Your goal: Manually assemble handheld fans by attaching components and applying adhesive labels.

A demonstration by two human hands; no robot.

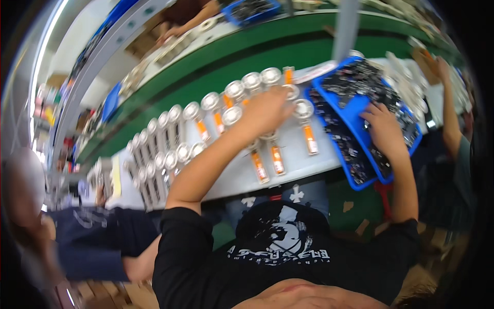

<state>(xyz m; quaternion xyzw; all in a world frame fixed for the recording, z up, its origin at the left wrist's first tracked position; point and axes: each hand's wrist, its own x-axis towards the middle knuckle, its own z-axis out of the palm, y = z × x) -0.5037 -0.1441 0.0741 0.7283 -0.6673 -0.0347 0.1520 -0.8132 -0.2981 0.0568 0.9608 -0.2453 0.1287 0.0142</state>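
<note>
My left hand [265,112] reaches over the white worktop [296,159] and rests on rows of silver round-headed parts with orange bands [307,131]; its fingers curl over one near the top, and the grip itself is hidden. My right hand [383,129] lies in the blue tray [355,116] full of small dark parts, fingers down among them; what it holds is not visible.
Two rows of the silver parts [170,139] run down to the left. A green conveyor belt [247,51] runs behind the worktop. A person in dark blue [98,242] sits at my left, another person's arm [450,113] at my right, another's hand [180,28] across the belt.
</note>
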